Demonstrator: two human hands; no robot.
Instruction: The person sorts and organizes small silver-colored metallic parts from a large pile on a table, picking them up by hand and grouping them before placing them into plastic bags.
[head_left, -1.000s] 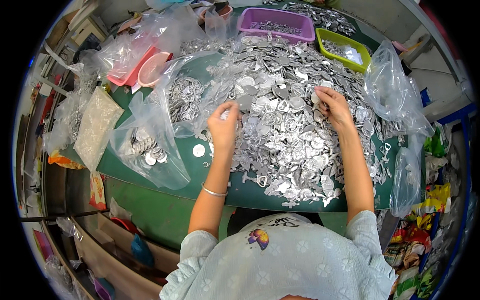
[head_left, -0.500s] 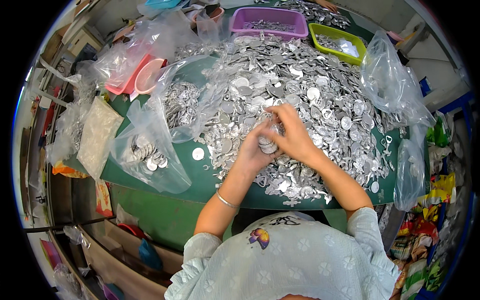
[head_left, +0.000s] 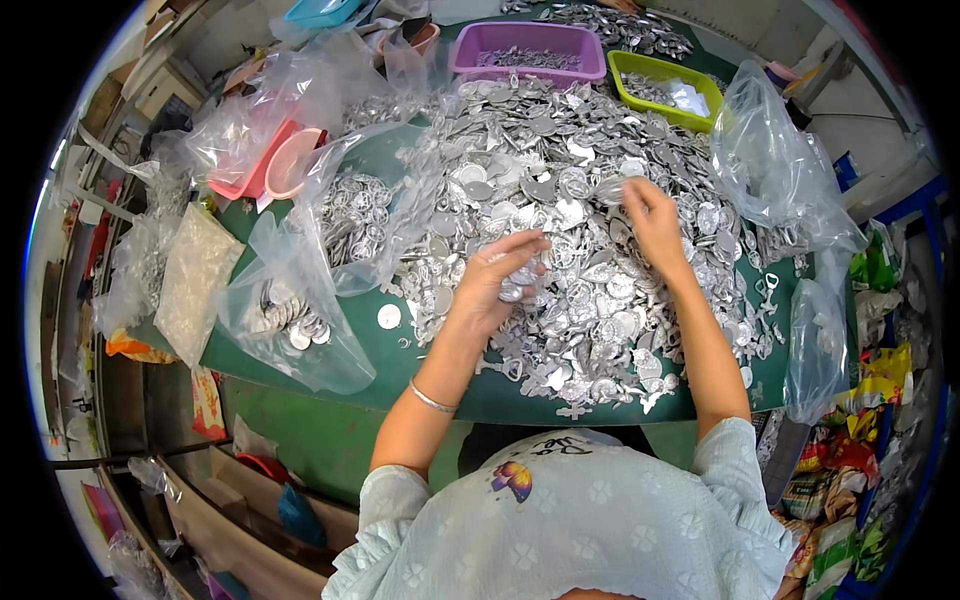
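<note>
A: She's mid-sort, by the look of it. The left hand is cupped, fingers curled round a small stack of silver metal pieces, held just above the big heap of metal pieces on the green desk.

B: And the right hand?

A: Further back on the heap, fingertips pinched on one shiny piece, the rest of the hand loosely open. The next move likely calls for a fine pinch and a steady stack.

B: Packaging?

A: Clear plastic bags all round: one at her left with round silver discs, another beside it holding more pieces, a crumpled empty-looking one at the right. At the far edge, a purple tray and a yellow-green tray; at the left, pink trays.
</note>
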